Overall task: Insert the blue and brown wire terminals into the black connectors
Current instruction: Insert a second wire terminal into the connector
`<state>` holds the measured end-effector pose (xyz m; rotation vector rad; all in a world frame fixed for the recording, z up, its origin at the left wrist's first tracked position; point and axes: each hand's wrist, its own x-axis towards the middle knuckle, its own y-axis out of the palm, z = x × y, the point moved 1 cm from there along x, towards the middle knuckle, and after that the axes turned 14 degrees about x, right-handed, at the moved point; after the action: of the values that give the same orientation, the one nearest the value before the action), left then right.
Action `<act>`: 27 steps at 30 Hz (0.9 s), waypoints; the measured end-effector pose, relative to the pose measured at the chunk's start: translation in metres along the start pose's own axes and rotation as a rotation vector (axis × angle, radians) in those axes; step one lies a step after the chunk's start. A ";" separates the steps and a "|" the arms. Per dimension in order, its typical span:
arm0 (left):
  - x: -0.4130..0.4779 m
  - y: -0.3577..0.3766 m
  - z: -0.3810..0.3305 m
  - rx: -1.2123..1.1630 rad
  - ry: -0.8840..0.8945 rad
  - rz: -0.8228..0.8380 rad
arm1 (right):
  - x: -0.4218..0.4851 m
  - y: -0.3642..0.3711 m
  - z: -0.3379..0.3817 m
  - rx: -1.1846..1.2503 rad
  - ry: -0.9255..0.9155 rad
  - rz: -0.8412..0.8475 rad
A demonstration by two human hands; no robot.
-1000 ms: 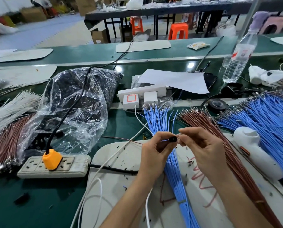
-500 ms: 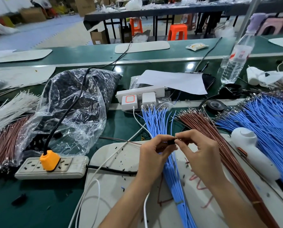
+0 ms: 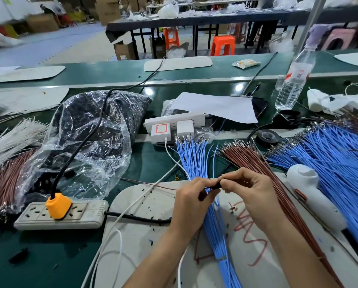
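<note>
A worker's left hand (image 3: 191, 201) and right hand (image 3: 251, 194) meet above a white mat (image 3: 136, 206) on a green worktop (image 3: 151, 163), both pinching a small black connector (image 3: 214, 186) between curled fingertips. The left grip closes on the connector's left end. The right grip closes on its right end, where a thin wire appears to enter, though its colour is hard to read behind the fingers.

Directly beneath the hands lies a bundle of blue wires (image 3: 196, 159), its metal terminals fanned toward a white charger block (image 3: 160, 130). The brown wires (image 3: 255, 163) lie just to its right. A clear plastic bag (image 3: 86, 138) of dark parts sits to the left, beside a grey power strip (image 3: 84, 215) carrying an orange plug (image 3: 58, 205). A second blue bundle (image 3: 340, 163) and a white handheld tool (image 3: 311, 192) occupy the right edge, and a water bottle (image 3: 292, 84) stands behind.
</note>
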<state>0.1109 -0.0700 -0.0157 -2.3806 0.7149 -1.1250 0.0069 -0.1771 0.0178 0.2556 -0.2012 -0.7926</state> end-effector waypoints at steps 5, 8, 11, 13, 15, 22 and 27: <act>0.001 -0.001 -0.003 0.015 -0.015 -0.005 | 0.004 0.000 -0.004 0.384 0.223 -0.044; 0.004 -0.002 -0.004 -0.016 -0.033 0.011 | 0.005 0.001 -0.007 0.577 0.326 -0.089; 0.005 -0.002 -0.003 -0.074 -0.070 0.034 | 0.004 0.005 -0.007 0.624 0.268 -0.079; 0.004 -0.003 -0.002 -0.098 -0.092 0.033 | 0.003 0.007 -0.004 0.599 0.166 -0.068; 0.003 -0.004 -0.001 -0.148 -0.127 0.035 | 0.002 0.006 0.001 0.566 0.102 -0.051; 0.004 -0.009 -0.008 -0.242 -0.132 0.011 | -0.005 0.012 0.005 0.427 0.032 0.043; 0.004 -0.004 -0.004 -0.212 -0.107 0.010 | -0.006 0.012 0.004 0.284 -0.052 0.050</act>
<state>0.1107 -0.0694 -0.0086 -2.5871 0.8452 -0.9506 0.0097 -0.1647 0.0250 0.4964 -0.3686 -0.7202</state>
